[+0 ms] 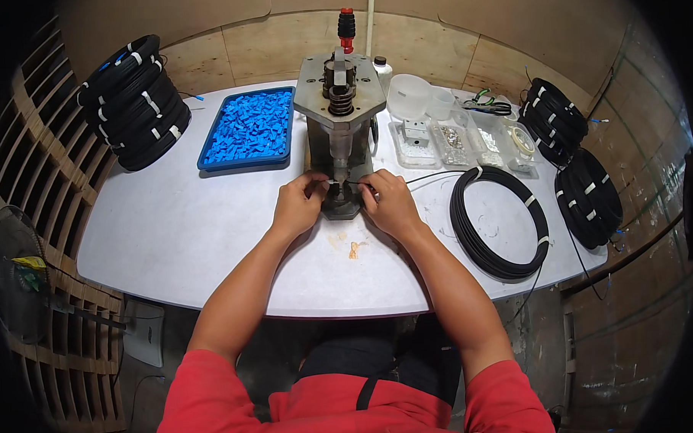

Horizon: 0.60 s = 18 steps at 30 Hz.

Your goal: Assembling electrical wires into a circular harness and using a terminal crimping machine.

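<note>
Both my hands work at the foot of a metal bench press (pixel 339 140), on either side of its ram. My right hand (pixel 389 203) pinches a black cable (pixel 437 175), which runs off to a tied black coil (pixel 460 228) lying on the right of the table. A short stretch of that cable crosses between my hands, under the ram. On the other side, my left hand (pixel 297 204) is closed, thumb and fingers pinched beside a small pale piece (pixel 332 182) in the press. What sits between those fingertips is too small to make out.
Left of the press lies a blue tray (pixel 207 167) full of small blue pieces, with stacked black coils (pixel 137 109) beyond it. Clear boxes of small parts (pixel 451 146), cutters (pixel 486 102) and a white tub (pixel 408 97) stand behind right. More coils (pixel 587 197) line the right edge.
</note>
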Available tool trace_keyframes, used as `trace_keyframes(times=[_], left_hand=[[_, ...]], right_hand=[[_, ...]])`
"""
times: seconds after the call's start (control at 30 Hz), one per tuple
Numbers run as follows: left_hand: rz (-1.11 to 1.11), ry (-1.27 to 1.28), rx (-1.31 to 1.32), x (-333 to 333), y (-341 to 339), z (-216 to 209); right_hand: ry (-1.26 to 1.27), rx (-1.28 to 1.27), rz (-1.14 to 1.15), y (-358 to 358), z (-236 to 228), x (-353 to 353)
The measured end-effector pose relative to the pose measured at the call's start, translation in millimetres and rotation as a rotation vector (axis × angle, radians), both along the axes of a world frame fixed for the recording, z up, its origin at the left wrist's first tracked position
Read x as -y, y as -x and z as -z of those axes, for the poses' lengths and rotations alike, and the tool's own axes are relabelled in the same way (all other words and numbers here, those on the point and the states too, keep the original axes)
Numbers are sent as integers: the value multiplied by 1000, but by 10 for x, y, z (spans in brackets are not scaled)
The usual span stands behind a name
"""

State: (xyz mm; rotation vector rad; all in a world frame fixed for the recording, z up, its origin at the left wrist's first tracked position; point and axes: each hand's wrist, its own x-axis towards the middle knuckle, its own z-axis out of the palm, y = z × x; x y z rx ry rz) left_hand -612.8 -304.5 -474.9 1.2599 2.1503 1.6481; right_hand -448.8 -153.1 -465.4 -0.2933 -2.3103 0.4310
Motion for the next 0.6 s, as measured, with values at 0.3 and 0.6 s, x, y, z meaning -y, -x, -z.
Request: trace_keyframes(times=[0.3, 0.6], left_hand=[[-9, -8, 21, 5, -26, -29], [19, 3, 14, 50, -50, -70]], right_hand=[[-14, -43, -12, 2, -14, -1], [8, -54, -46, -26, -40, 1]])
